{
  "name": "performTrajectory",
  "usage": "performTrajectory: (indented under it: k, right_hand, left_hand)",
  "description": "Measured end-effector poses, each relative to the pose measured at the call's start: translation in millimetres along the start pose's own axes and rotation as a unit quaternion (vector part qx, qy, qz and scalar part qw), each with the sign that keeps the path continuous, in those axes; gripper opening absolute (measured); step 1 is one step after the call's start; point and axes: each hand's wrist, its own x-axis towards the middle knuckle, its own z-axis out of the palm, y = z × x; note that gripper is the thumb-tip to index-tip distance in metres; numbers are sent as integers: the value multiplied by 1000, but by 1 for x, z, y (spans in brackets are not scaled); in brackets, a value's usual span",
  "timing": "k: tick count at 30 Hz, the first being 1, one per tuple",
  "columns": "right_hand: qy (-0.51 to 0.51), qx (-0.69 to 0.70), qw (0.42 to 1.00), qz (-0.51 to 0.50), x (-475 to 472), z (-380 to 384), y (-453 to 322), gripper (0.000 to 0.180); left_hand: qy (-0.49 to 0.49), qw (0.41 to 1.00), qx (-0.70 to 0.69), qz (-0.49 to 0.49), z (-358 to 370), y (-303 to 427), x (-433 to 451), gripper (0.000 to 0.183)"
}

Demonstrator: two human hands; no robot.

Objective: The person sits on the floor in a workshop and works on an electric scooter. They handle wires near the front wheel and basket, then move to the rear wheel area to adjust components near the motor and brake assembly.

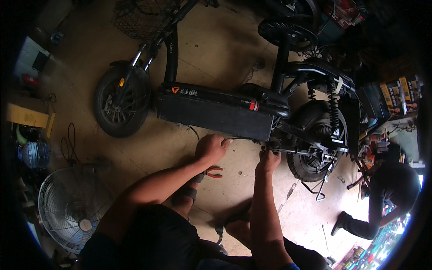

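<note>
A black electric scooter (pixel 216 111) with a long box-shaped body stands side-on before me. Under the lower edge of that body, my left hand (pixel 212 148) pinches a thin black cable (pixel 241 138). The cable also runs up from the hand's left side towards the underside. Further right, my right hand (pixel 268 161) grips a small dark part (pixel 274 145) at the body's rear lower corner, ahead of the rear wheel (pixel 310 145). Its fingertips are partly hidden, and the part's exact kind is unclear. Red-handled pliers (pixel 214 172) lie on the floor beneath my left forearm.
A metal-caged fan (pixel 76 209) stands at lower left. A kickstand (pixel 317 194) reaches down by the rear wheel. On the right a person (pixel 388 192) bends over beside cluttered goods. A coil spring (pixel 281 206) lies on the floor (pixel 236 189).
</note>
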Motion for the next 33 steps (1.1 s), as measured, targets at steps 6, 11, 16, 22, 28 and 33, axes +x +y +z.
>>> performTrajectory:
  k: [6,11,16,22,28,33]
  right_hand:
    - [-63,-321,904,-276,31,-40,39,24]
    - [-54,141,988,41,-10,-6,0,17]
    - [-62,159,980,100,-20,-13,6,20]
    - [-89,59,994,19,-24,-12,5,23]
    - [-90,213,966,119,-16,-12,-4,23]
    - [-157,-101,982,-34,-5,-33,10,23]
  left_hand:
    - [5,1000,-8,-13,9,6,5,48]
    - [35,999,-22,14,15,4,7,40]
    - [-25,996,24,86,31,24,4,28]
    - [59,996,-9,66,52,22,6,40]
    - [126,990,-47,31,72,28,0,42]
    - [121,988,-100,11,76,33,4,39]
